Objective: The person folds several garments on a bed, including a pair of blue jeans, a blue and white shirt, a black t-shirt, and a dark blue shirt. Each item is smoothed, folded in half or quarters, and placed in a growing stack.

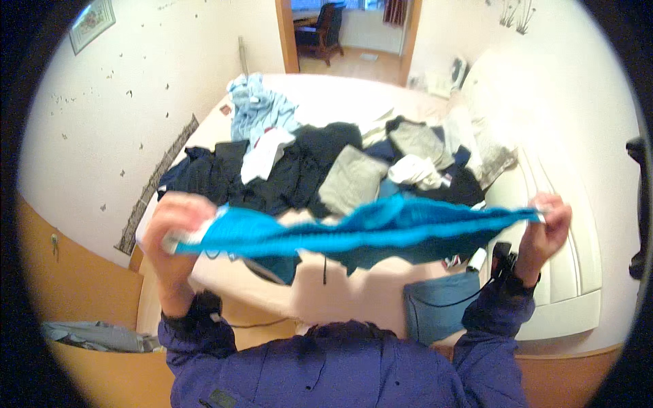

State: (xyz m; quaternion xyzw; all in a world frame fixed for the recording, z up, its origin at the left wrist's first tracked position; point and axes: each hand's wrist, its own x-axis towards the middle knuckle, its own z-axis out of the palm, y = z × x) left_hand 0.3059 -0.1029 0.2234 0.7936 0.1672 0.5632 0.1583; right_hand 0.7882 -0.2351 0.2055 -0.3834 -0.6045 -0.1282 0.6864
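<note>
A bright blue garment with a gathered edge [357,237] is stretched between my two hands above a bed; its exact kind I cannot tell. My left hand [178,229], somewhat blurred, grips its left end. At the right end, my right hand [548,224] pinches a corner, where a small white patch shows. Dark fabric and a thin dark cord hang below the blue edge. Beyond it lies a heap of clothes: black garments [275,183], a grey folded garment [353,178], a white cloth [268,153] and light blue clothing [262,109].
A folded blue-grey cloth [441,306] lies on the bed near my right sleeve, beside a small white object [476,260]. The cream padded headboard [566,229] runs along the right. Grey fabric [97,336] lies at the lower left. Beyond the bed stands a doorway with a chair [326,33].
</note>
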